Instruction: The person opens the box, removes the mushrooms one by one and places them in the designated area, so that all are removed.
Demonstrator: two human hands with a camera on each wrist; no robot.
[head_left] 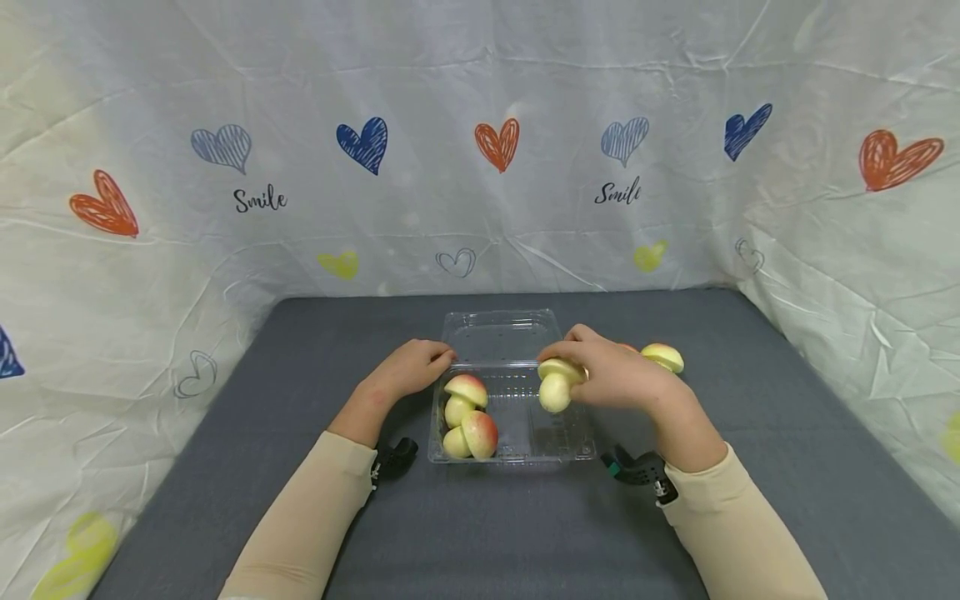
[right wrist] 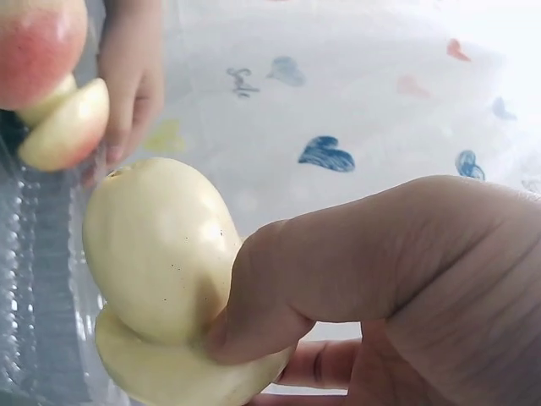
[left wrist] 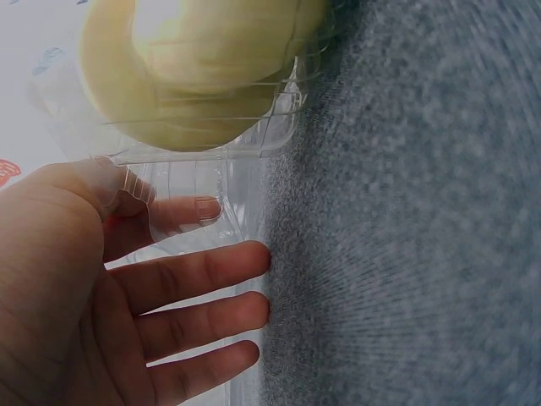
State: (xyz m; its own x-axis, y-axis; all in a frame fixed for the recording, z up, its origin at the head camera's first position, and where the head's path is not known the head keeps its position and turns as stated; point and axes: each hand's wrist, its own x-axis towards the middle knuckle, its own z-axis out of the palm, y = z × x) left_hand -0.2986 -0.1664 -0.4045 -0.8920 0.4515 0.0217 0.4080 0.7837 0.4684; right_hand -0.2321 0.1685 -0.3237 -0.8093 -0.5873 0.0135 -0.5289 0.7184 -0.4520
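Observation:
A clear plastic clamshell box [head_left: 513,458] lies with its lid [head_left: 498,335] folded back. Inside its left half are two artificial mushrooms, one with its red-yellow cap [head_left: 467,388] behind the other's cap [head_left: 480,435]. With thumb and index finger, my left hand [head_left: 411,365] pinches the box's left edge near the hinge; the left wrist view has the other fingers [left wrist: 207,315] spread straight below. Over the right half, my right hand [head_left: 621,372] holds a pale yellow mushroom [right wrist: 161,249], thumb across where stem meets cap. Its stem points toward me in the head view.
Right of the box, partly behind my right hand, lie more mushrooms [head_left: 663,357] on the dark grey cloth [head_left: 480,533]. A white curtain [head_left: 420,217] printed with hearts hangs behind the table and along both sides.

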